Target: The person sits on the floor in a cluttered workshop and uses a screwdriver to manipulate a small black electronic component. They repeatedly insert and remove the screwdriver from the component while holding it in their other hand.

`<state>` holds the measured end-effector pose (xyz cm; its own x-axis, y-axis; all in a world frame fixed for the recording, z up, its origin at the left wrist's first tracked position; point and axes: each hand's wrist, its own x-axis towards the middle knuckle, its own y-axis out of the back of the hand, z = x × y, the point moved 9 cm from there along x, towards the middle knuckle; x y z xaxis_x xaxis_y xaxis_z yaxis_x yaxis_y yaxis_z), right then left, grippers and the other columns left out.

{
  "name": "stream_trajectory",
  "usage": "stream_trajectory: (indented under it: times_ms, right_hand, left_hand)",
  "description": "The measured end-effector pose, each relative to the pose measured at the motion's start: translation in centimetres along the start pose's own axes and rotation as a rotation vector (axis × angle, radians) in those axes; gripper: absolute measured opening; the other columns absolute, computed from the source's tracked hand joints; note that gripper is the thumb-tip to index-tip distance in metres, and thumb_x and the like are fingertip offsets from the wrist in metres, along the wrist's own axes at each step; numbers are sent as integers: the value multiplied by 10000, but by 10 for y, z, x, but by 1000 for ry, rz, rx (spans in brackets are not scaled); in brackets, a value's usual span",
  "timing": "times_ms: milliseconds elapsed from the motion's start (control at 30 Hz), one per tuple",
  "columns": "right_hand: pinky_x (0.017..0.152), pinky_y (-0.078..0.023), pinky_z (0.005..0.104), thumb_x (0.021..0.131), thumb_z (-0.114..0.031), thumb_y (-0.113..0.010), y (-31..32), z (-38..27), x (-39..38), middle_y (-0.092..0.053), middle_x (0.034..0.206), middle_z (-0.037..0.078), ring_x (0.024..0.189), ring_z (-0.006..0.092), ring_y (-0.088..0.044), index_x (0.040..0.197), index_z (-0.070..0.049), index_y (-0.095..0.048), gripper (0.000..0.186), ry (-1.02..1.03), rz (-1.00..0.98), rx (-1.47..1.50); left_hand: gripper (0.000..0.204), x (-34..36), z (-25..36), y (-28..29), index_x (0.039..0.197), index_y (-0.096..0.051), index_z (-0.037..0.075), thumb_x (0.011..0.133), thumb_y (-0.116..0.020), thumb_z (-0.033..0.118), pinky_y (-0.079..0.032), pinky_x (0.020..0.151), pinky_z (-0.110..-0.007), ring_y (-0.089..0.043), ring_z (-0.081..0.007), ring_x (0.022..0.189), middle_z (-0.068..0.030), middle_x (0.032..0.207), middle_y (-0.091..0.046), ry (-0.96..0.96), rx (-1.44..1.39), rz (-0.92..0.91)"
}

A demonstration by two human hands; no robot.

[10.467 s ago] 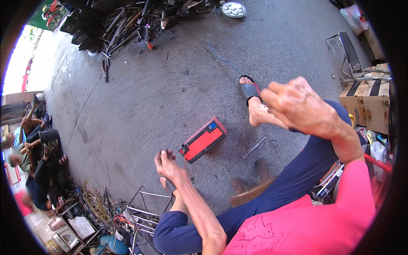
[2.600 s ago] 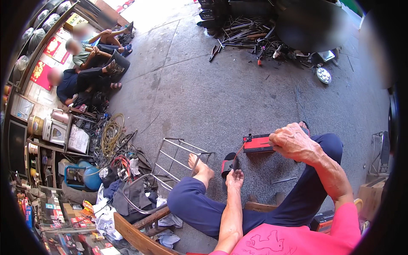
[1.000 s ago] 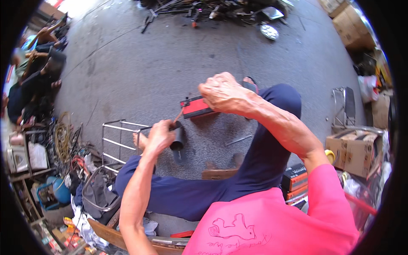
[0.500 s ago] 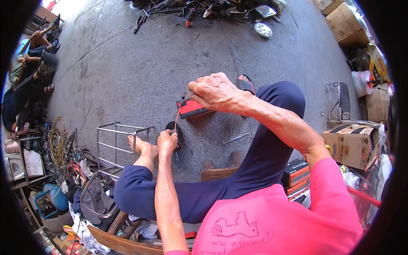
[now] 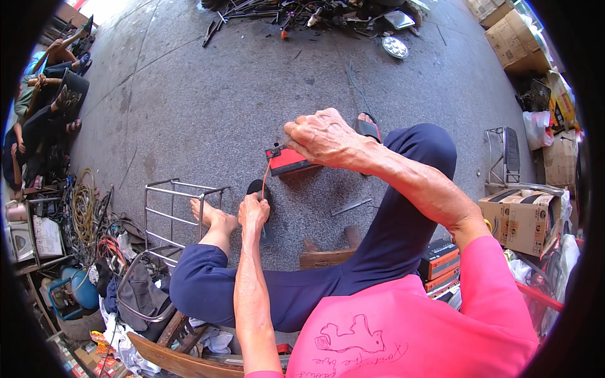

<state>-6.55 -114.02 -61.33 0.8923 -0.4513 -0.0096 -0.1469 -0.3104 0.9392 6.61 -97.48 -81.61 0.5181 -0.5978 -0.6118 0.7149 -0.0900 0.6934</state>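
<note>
Pinched the wire (image 5: 265, 174) in the closely folded left hand (image 5: 253, 211), near the sandal (image 5: 255, 186). Curled the right hand (image 5: 321, 135) over the battery (image 5: 288, 159); could not tell how tightly or around what. Saw the battery on the floor (image 5: 189, 126), well inside its edges, scrap (image 5: 301, 16) toward the far edge.

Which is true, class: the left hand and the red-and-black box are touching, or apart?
Apart. The head view shows grey floor between the left hand and the red-and-black box; a thin orange wire runs from the box to the hand.
</note>
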Motion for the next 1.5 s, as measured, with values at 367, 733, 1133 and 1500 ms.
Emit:
stream_trajectory:
  times_ms: [367, 733, 1133, 1500]
  right_hand:
    - [582, -446, 411, 859, -222, -499, 2, -5, -4, -569, 717, 145, 667, 319, -589, 801, -38, -517, 194, 42, 58, 7]
    - [584, -444, 419, 863, -241, -501, 5, -8, -5, -565, 705, 144, 655, 321, -589, 808, -35, -517, 214, 59, 95, -19]
    - [573, -460, 429, 819, -176, -528, 4, -11, 7, -584, 735, 178, 695, 344, -603, 809, -2, -518, 175, 8, 28, -26]
    - [611, -490, 410, 721, -125, -602, 4, -31, 64, -599, 771, 191, 754, 339, -621, 832, -5, -577, 166, 192, -30, -19]
  left_hand:
    - [268, -6, 3, 1, 956, -643, 57, 776, -566, 240, -461, 801, -446, -590, -372, 939, -209, 947, -630, -24, 42, -1]
    - [305, -12, 11, 4, 949, -638, 33, 765, -578, 269, -452, 813, -428, -590, -362, 951, -220, 942, -629, -69, 89, 42]
    - [290, -7, 4, 3, 934, -639, 14, 780, -592, 254, -500, 663, -372, -653, -283, 712, -189, 788, -649, -70, 4, 46]
    - [280, -2, 12, 7, 854, -632, -61, 802, -579, 209, -472, 503, -295, -597, -171, 519, -113, 648, -619, -3, -438, 22]
